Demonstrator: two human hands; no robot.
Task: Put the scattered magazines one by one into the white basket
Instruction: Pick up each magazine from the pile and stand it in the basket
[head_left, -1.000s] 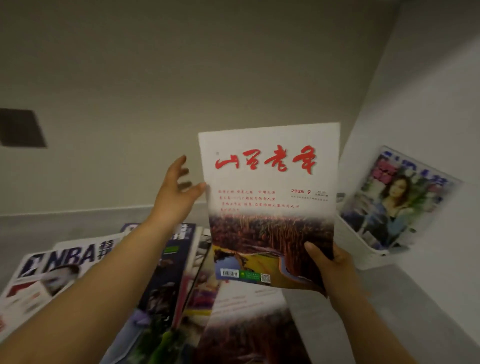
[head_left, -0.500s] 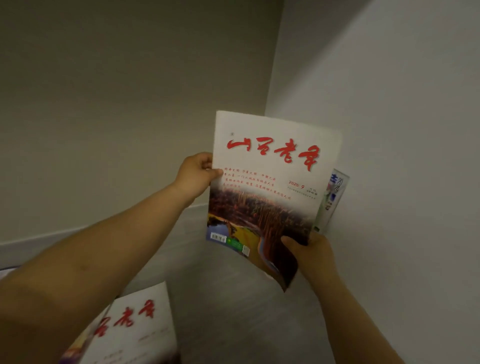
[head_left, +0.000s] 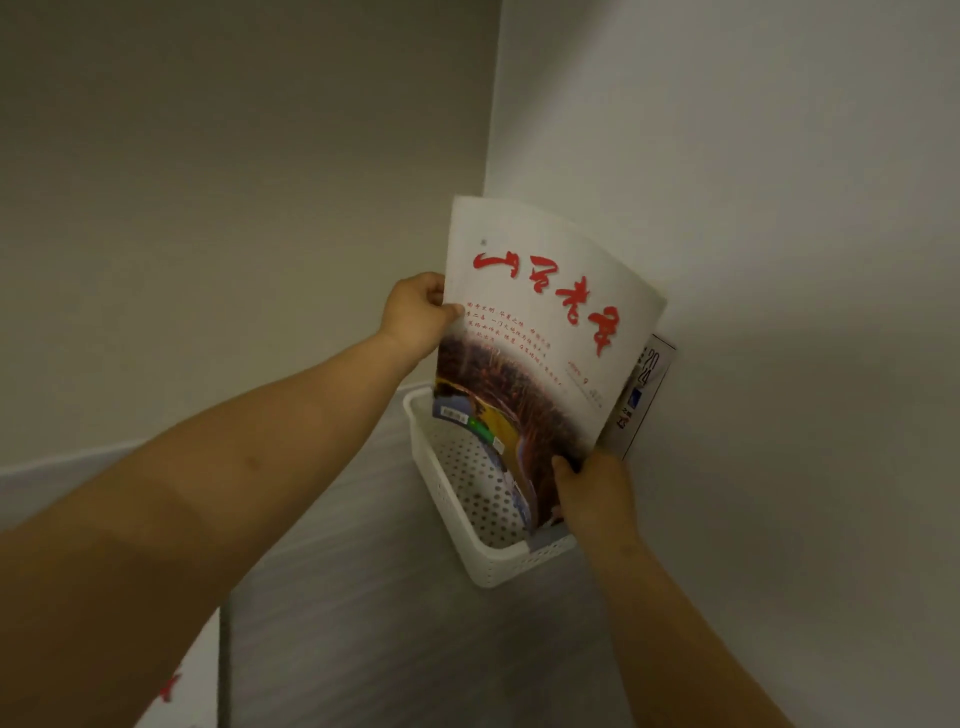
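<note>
Now at the corner basket: we hold the red-titled magazine (head_left: 540, 332) in both hands, its lower edge dipping inside the rim of the white basket (head_left: 514, 569). The basket sits on the grey surface (head_left: 363, 597), close against the right-hand wall (head_left: 779, 260).

Our left hand (head_left: 415, 317) pinches the magazine's left edge about midway up, thumb on the cover and the other fingers curled behind. Our right hand (head_left: 592, 493) grips the lower right corner with the thumb pressed on the cover picture; its remaining fingers are hidden behind the pages.

A second ago the left hand was spread and off the paper, and the magazine hung above the scattered pile. Half a second ago both hands had it, but it was clear of the surface and hid the basket. Since then it has come down, tilted and bowed, and the perforated basket floor now shows just left of it.

A second magazine (head_left: 647, 395), marked 2024, already stands in the basket against the wall, just behind ours. We judge this placement nearly done: the pages only need to slide down beside that copy and be let go. The curve in the cover suggests limp paper that could slump or catch on the rim.

At lower left, a corner of another red-lettered copy (head_left: 171, 686) lies outside the basket, so more trips seem due.
</note>
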